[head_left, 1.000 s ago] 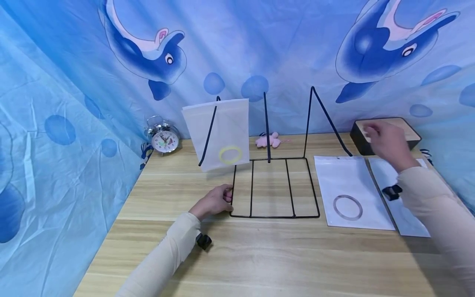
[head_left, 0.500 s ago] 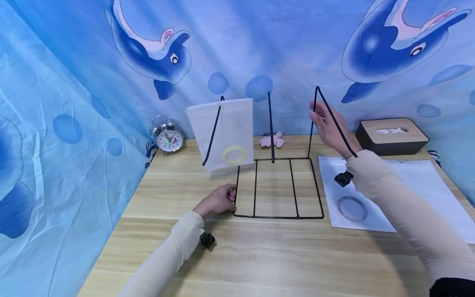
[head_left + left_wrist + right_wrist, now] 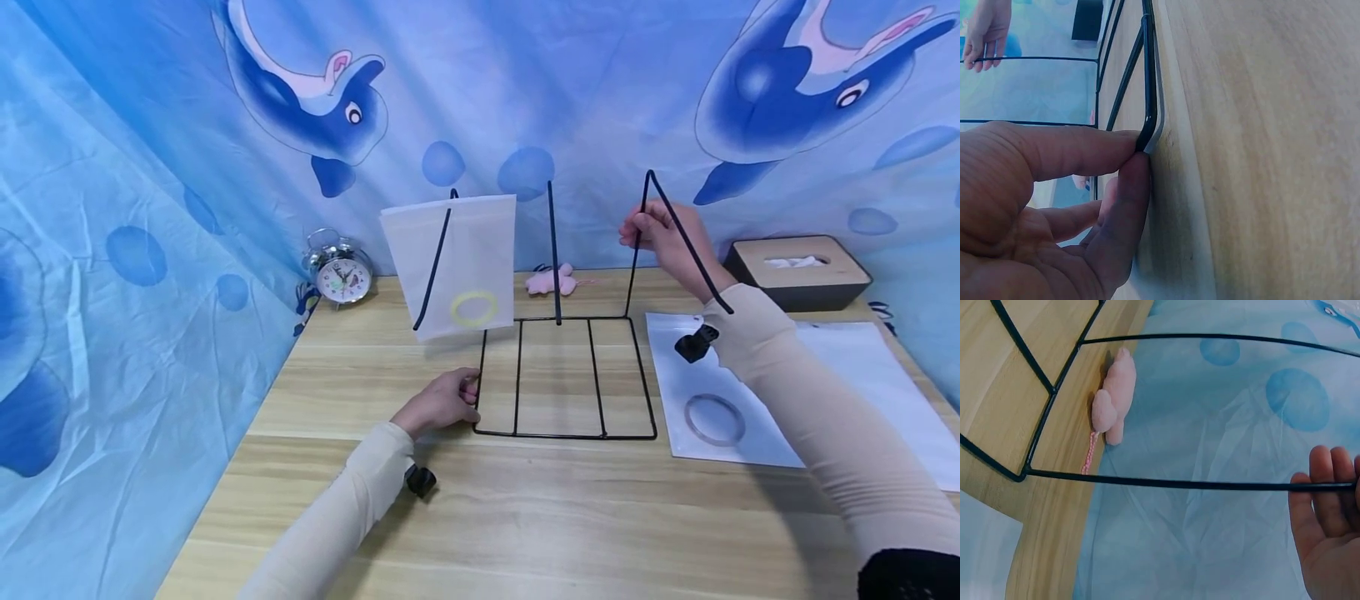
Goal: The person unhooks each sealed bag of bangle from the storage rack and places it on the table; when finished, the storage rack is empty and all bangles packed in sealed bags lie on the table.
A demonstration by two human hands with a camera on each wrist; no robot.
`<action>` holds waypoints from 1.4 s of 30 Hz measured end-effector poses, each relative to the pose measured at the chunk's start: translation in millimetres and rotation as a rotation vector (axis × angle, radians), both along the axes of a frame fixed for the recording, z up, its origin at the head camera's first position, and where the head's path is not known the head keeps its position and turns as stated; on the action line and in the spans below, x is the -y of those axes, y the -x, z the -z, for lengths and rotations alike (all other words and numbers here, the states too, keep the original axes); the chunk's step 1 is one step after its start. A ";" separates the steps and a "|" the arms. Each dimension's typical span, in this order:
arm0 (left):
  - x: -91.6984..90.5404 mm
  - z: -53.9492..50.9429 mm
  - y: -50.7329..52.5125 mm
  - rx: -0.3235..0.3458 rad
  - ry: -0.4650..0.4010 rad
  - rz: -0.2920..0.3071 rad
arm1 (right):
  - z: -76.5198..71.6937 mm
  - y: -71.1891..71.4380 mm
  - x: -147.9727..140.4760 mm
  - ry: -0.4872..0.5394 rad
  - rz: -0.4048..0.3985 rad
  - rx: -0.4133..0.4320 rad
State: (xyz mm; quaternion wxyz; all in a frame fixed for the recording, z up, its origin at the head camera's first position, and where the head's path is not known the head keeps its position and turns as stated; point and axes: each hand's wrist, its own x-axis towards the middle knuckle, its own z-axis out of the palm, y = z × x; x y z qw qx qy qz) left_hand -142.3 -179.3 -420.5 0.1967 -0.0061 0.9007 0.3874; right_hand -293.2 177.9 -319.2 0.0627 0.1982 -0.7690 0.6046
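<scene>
A black wire rack (image 3: 562, 436) stands on the table, its base flat and its bent wire arms rising at the back. My left hand (image 3: 441, 402) holds the base's front left corner; in the left wrist view, thumb and a finger pinch the bent wire (image 3: 1149, 94). My right hand (image 3: 678, 246) grips the right upright at about mid-height, its fingers around the wire (image 3: 1210, 485) in the right wrist view. On the rack's left arm hangs a white flat bag (image 3: 480, 242) marked with a yellow ring (image 3: 474, 308).
Right of the rack lie white flat bags (image 3: 686, 367), one showing a greyish ring (image 3: 714, 419). Behind them stands a tissue box (image 3: 798, 271). A pink plush toy (image 3: 551, 281) lies behind the rack, and an alarm clock (image 3: 343, 279) stands at the back left.
My right hand has come left from above the tissue box to the right upright and taken hold of it. The left hand stays at the rack's corner. The head view has shifted slightly.
</scene>
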 end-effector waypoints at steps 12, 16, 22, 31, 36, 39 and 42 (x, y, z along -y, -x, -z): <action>2.7 -0.1 -0.5 -0.040 -0.028 -0.005 | -4.4 2.0 -2.1 -0.001 -0.058 0.034; 6.6 0.7 -5.4 -0.089 -0.038 -0.002 | -4.4 -0.4 -4.5 -0.002 -0.068 0.021; 31.6 -3.8 -5.5 -0.181 -0.103 -0.114 | -3.9 1.0 -9.3 -0.030 -0.057 0.022; 70.1 -48.4 12.1 -0.349 -0.160 -0.267 | -4.3 1.9 -6.5 -0.068 -0.045 0.025; 70.5 -89.3 20.9 -0.577 -0.206 -0.336 | -5.0 0.5 -4.5 -0.071 -0.052 0.042; 66.1 -112.1 26.4 -0.672 -0.243 -0.354 | -5.3 1.5 -4.1 -0.081 -0.050 0.041; 60.3 -129.9 32.1 -0.739 -0.263 -0.344 | -5.8 1.9 -3.9 -0.083 -0.051 0.040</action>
